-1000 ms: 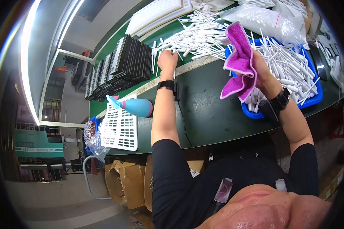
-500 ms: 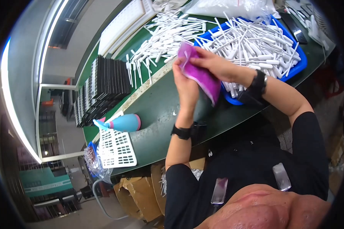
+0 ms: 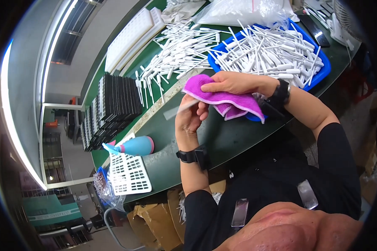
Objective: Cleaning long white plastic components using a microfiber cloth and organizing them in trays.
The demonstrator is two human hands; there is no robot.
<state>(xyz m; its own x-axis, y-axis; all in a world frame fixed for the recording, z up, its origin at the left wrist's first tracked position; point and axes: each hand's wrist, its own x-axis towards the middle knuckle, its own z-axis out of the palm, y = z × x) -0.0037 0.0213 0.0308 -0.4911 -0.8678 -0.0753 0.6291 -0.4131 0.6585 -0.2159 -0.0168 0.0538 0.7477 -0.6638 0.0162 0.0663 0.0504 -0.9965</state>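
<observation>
A purple cloth [image 3: 234, 101] with a pale edge is gripped in my right hand [image 3: 234, 82], its thumb on top and a corner hanging toward the table's near edge. My left hand [image 3: 189, 117] is closed just left of it, palm up with curled fingers, on a motion-blurred white stick [image 3: 176, 110]. The stick's far left end sticks out past the hand; its other end goes under the cloth, out of sight. Behind my right hand, a blue basket [image 3: 327, 72] is heaped with white plastic sticks [image 3: 272, 52] that have wider ends.
More white sticks [image 3: 176, 52] lie piled on the green table [image 3: 171, 138]. Stacked black trays [image 3: 119, 98], a blue spray bottle [image 3: 137, 146] and a white slotted tray [image 3: 130, 173] are at left. A plastic bag [image 3: 234, 12] and a phone [image 3: 316, 31] lie at the back.
Both hands have come nearer to me. The cloth has opened out from a folded bundle and now drapes from my right hand. A white stick now shows in my left hand.
</observation>
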